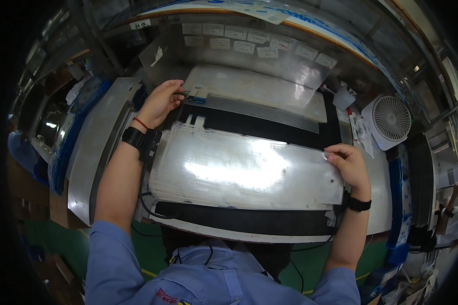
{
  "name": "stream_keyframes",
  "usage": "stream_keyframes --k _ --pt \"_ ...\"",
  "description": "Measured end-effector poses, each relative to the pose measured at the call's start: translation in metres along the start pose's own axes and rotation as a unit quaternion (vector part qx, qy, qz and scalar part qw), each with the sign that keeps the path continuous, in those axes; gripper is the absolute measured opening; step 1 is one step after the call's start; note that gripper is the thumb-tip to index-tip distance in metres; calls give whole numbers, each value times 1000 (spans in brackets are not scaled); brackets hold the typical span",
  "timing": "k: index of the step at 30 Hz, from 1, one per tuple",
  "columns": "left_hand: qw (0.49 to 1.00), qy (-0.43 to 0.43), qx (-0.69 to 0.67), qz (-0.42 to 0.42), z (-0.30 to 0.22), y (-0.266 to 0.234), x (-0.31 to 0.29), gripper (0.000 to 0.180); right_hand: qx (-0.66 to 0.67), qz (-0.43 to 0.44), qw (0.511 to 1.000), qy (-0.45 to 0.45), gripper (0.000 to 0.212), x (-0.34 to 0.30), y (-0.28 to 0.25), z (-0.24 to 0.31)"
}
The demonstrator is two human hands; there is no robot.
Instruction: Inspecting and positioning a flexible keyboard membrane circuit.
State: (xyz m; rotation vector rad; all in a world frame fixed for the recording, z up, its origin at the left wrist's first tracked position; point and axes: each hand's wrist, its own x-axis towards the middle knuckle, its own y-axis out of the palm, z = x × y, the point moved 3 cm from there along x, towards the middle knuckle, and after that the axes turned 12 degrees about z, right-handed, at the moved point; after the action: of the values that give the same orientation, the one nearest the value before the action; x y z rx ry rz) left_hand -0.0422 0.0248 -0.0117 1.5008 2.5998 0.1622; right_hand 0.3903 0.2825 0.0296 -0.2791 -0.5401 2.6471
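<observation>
Clear film stack [244,168] lies left-right; hands [160,101] [348,165] at opposite ends.

We note the left hand [161,101] on the upper clear sheet [259,91]; the right hand [348,165] pinches the plastic film stack [244,170] on the worktop [94,147].

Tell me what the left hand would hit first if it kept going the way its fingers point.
The left hand points right, so it would probably first meet the grey sheet with the blue tab that its fingertips already touch; depth is unclear.
</observation>
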Motion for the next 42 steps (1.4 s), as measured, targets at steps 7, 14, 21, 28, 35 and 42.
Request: stream_keyframes --k 7,14,21,28,35,42 --pt "999 -13 26 22 -6 7 -5 27 -53 -37 996 -68 10 1 -1 2" --pt "999 -27 -23 35 -16 26 -10 31 19 -77 992 -93 8 2 -9 -6" --pt "988 -28 67 133 -4 26 -5 31 25 -126 990 -62 10 7 -16 -10" --pt "993 9 76 91 -3 28 -1 20 109 -177 976 -65 14 7 -21 -8" --pt "1000 14 11 19 -7 26 -1 19 95 -123 988 -24 14 6 -35 -18" --pt "998 43 26 44 -11 19 -2 21 132 -160 977 -40 15 3 -44 -21"
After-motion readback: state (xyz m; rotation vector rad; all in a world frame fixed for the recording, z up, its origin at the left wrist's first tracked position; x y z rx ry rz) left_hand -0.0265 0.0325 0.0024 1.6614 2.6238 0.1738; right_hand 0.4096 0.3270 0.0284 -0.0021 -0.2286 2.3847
